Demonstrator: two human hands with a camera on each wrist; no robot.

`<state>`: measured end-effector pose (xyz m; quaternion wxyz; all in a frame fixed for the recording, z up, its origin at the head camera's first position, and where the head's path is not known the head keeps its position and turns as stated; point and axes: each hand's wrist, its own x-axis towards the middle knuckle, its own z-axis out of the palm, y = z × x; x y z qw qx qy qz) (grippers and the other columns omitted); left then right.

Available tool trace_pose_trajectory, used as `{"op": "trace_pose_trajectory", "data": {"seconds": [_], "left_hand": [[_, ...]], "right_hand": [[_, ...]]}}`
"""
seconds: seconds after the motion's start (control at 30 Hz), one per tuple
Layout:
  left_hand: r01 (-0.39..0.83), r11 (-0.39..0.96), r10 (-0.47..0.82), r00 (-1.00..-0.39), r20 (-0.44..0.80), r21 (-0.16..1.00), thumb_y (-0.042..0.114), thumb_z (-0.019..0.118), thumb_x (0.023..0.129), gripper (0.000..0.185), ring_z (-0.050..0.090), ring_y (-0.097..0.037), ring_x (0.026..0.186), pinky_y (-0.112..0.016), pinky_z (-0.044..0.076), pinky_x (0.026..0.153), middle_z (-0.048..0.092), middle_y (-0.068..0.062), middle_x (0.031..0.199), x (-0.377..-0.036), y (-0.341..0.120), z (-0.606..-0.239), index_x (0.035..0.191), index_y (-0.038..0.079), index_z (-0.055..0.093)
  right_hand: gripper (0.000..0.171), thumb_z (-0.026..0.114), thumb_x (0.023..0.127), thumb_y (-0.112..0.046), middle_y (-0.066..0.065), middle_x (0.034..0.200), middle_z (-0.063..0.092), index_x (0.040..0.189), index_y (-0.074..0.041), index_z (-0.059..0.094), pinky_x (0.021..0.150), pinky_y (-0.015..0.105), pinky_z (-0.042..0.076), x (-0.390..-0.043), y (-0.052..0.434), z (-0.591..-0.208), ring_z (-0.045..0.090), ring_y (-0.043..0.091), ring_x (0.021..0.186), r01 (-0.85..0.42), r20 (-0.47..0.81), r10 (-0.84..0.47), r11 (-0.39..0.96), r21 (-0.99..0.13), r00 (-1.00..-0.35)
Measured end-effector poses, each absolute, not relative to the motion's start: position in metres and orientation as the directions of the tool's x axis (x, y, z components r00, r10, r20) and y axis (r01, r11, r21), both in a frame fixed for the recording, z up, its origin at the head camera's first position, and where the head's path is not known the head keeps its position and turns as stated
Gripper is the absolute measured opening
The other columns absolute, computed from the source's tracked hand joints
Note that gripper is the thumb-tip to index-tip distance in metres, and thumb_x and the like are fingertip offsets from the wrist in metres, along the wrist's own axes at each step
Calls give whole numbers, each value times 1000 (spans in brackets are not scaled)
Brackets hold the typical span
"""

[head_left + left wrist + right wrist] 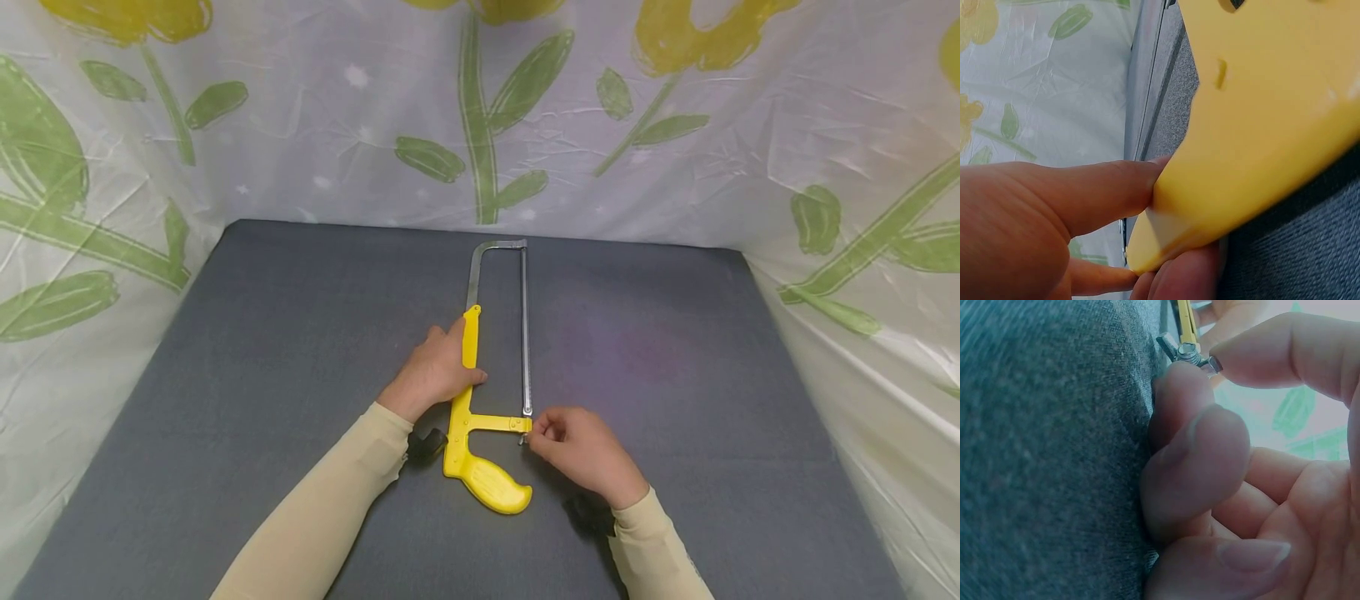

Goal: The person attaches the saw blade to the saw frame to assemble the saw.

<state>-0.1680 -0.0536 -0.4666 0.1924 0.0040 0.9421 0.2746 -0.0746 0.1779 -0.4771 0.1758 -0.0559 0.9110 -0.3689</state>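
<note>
A hacksaw with a yellow handle and a silver bow lies on the dark table, its far end pointing away from me. Along its right side runs the straight blade. My left hand grips the yellow part of the frame between thumb and fingers, seen closely as a yellow frame in the left wrist view. At the near end of the blade, my right hand has thumb and fingertips on a small metal wing nut. Those fingertips partly cover the wing nut in the right wrist view.
The table has a dark grey cloth surface. Behind it and at both sides hangs a white sheet printed with yellow flowers and green leaves. Dark wrist devices sit under both forearms, close to the tabletop.
</note>
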Motion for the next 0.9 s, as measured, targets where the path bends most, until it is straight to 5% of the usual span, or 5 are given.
{"op": "trace_pose_trajectory", "data": {"seconds": [0.9], "left_hand": [[-81, 856, 123, -927, -354, 511, 33, 86, 93, 106, 65, -29, 93, -35, 58, 74, 53, -25, 137, -167, -54, -464, 173, 11, 22]], "right_hand": [[12, 69, 97, -17, -10, 68, 60, 86, -20, 73, 57, 24, 38, -74, 179, -473, 48, 6, 58, -31, -244, -267, 730, -683, -932]]}}
